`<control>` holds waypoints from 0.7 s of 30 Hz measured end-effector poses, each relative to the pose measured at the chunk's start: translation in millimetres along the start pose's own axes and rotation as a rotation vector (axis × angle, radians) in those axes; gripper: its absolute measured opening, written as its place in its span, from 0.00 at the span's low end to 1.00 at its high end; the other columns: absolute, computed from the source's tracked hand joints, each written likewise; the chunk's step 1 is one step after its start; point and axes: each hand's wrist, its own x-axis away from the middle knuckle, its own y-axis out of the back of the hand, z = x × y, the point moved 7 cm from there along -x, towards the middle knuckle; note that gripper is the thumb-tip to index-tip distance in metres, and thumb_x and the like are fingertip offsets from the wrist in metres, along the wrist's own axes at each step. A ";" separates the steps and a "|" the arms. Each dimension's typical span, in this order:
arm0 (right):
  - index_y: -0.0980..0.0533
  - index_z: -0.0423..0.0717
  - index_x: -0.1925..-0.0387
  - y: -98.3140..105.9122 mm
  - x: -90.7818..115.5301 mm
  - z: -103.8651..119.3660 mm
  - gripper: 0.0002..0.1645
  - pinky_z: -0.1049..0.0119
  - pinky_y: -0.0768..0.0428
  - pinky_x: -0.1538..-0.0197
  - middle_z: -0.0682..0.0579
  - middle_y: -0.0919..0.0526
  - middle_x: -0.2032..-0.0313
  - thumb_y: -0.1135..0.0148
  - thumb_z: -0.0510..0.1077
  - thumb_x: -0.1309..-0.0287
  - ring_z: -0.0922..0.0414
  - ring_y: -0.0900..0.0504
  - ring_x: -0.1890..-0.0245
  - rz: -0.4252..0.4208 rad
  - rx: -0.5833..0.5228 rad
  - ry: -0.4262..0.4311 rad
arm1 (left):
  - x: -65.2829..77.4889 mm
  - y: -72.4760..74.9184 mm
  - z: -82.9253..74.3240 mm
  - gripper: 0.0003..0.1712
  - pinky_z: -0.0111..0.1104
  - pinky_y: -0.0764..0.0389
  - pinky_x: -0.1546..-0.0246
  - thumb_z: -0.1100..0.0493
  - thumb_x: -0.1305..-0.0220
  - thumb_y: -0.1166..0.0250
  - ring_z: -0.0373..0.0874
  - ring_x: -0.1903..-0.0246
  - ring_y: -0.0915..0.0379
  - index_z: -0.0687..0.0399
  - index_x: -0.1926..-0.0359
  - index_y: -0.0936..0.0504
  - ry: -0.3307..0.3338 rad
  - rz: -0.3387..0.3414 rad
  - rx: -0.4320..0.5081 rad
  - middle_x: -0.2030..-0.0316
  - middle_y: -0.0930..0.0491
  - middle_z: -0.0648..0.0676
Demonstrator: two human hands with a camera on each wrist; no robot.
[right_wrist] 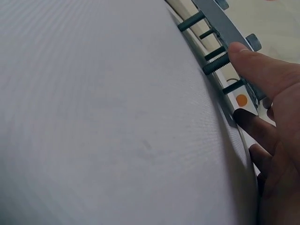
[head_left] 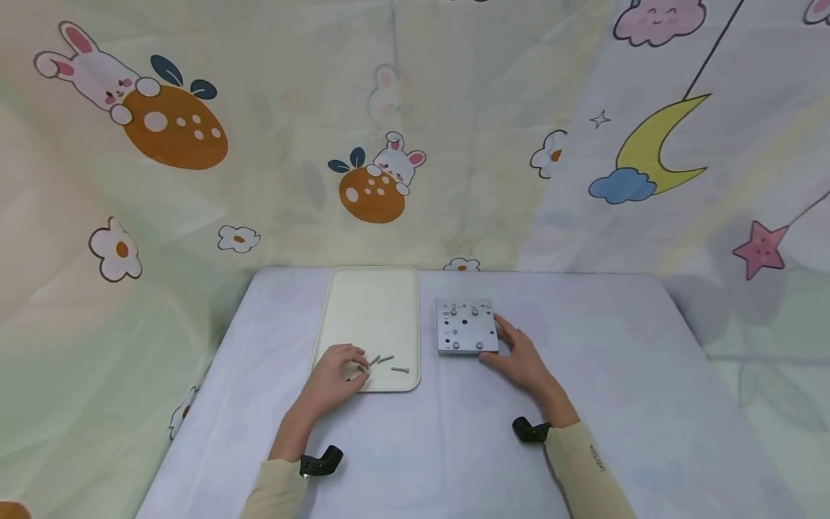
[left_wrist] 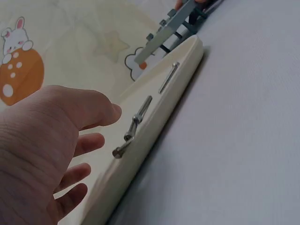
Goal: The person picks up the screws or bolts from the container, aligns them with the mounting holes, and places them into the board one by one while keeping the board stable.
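My left hand (head_left: 334, 376) hovers over the near end of a cream tray (head_left: 369, 288), its thumb and fingers apart. Several silver screws (head_left: 399, 370) lie in the tray just beyond those fingertips; in the left wrist view, three screws (left_wrist: 144, 108) lie close together and another screw (left_wrist: 168, 78) lies nearer the corner. Right of the tray is a square metal plate (head_left: 465, 328) with holes and bolts. My right hand (head_left: 521, 360) grips its right side, thumb at the near corner. Bolts (right_wrist: 216, 64) stick out beneath the plate in the right wrist view.
A white cloth (head_left: 402, 454) covers the table. Behind it hangs a curtain (head_left: 279, 166) printed with rabbits, flowers and a moon. Black wrist cameras (head_left: 320, 461) sit on both wrists.
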 end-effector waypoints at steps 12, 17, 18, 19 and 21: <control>0.49 0.55 0.24 0.0 2.5 -3.8 0.60 0.41 0.48 0.32 0.43 0.28 0.36 0.28 0.64 0.52 0.42 0.43 0.31 -0.018 0.019 -0.011 | 15.0 3.2 17.9 0.11 0.44 0.28 0.47 0.59 0.49 0.24 0.49 0.47 0.30 0.47 0.63 0.15 0.010 -0.092 -0.114 0.54 0.20 0.48; 0.48 0.52 0.25 -3.6 5.5 -2.9 0.60 0.42 0.51 0.31 0.45 0.28 0.37 0.27 0.62 0.52 0.43 0.43 0.30 0.002 -0.017 0.006 | 7.9 3.5 24.6 0.11 0.45 0.27 0.48 0.60 0.48 0.26 0.50 0.49 0.29 0.48 0.62 0.14 0.037 -0.031 -0.154 0.54 0.21 0.48; 0.48 0.52 0.25 -3.5 5.0 -2.4 0.60 0.43 0.51 0.31 0.45 0.28 0.37 0.27 0.62 0.52 0.43 0.43 0.31 -0.002 -0.019 0.014 | 4.8 4.1 25.6 0.12 0.46 0.27 0.47 0.60 0.48 0.26 0.50 0.48 0.30 0.49 0.61 0.14 0.036 -0.015 -0.147 0.54 0.21 0.49; 0.48 0.53 0.25 -3.1 4.1 -1.9 0.59 0.43 0.51 0.31 0.45 0.28 0.37 0.27 0.61 0.52 0.44 0.43 0.31 -0.007 -0.021 0.020 | 1.2 4.8 26.2 0.12 0.46 0.28 0.47 0.61 0.48 0.26 0.51 0.49 0.30 0.50 0.60 0.13 0.034 0.003 -0.136 0.53 0.21 0.49; 0.48 0.54 0.25 -2.1 1.5 -0.4 0.59 0.43 0.51 0.31 0.45 0.27 0.37 0.27 0.61 0.51 0.44 0.43 0.31 -0.015 -0.023 0.033 | -6.3 6.5 27.9 0.13 0.47 0.29 0.47 0.61 0.48 0.26 0.51 0.48 0.31 0.50 0.59 0.13 0.031 0.038 -0.124 0.51 0.22 0.51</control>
